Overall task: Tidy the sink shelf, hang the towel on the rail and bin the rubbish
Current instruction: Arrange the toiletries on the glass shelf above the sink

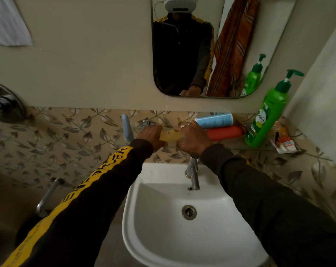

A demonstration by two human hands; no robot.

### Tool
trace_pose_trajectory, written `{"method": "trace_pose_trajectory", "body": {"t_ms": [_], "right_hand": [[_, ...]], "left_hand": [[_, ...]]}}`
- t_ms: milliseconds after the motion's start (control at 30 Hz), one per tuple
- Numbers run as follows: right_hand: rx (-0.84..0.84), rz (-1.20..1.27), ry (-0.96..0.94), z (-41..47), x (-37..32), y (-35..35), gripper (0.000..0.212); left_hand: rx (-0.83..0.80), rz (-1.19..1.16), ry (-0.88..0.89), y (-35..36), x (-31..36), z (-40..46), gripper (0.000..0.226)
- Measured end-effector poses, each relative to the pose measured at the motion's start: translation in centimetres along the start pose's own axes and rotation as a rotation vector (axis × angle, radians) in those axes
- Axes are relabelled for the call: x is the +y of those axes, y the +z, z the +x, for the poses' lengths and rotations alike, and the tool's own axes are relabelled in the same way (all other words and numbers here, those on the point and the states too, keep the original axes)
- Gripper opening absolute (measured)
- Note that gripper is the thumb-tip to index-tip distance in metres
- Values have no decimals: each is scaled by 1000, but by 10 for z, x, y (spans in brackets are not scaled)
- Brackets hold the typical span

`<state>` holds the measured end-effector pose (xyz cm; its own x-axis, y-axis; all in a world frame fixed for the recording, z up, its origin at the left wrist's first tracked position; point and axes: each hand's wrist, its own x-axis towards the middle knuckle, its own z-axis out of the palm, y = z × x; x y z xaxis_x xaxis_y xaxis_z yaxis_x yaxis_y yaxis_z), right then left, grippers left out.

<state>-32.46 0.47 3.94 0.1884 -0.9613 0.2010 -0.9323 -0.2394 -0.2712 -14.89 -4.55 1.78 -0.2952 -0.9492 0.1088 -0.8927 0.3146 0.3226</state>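
Yellow bottle (170, 136) btwn both hands, left hand (151, 138) & right hand (192, 139) gripping its ends

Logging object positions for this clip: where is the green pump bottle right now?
In the head view, the green pump bottle stands at the right end of the glass shelf, just right of the lying orange bottle, with small cartons on its other side.

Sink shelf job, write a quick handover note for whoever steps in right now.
Left hand and right hand together hold a yellow tube over the glass shelf.
On the shelf: blue bottle and orange bottle lying down, green pump bottle upright, small packets at the right end.
Done: nothing clearly finished.
Left: stand bottles up, bin rubbish, hang the towel; rail is bare.
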Motion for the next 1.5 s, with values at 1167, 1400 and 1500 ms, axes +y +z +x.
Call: {"method": "trace_pose_trajectory", "body": {"t_ms": [1167, 1400, 1500], "right_hand": [[88, 331, -22, 35, -76, 31, 26], [90, 314, -24, 35, -74, 36, 27], [87, 296, -15, 35, -71, 39, 30]], "left_hand": [[244, -317, 71, -77, -36, -16, 61], [220, -334, 83, -74, -36, -19, 57], [211, -320, 83, -72, -34, -19, 52]]}}
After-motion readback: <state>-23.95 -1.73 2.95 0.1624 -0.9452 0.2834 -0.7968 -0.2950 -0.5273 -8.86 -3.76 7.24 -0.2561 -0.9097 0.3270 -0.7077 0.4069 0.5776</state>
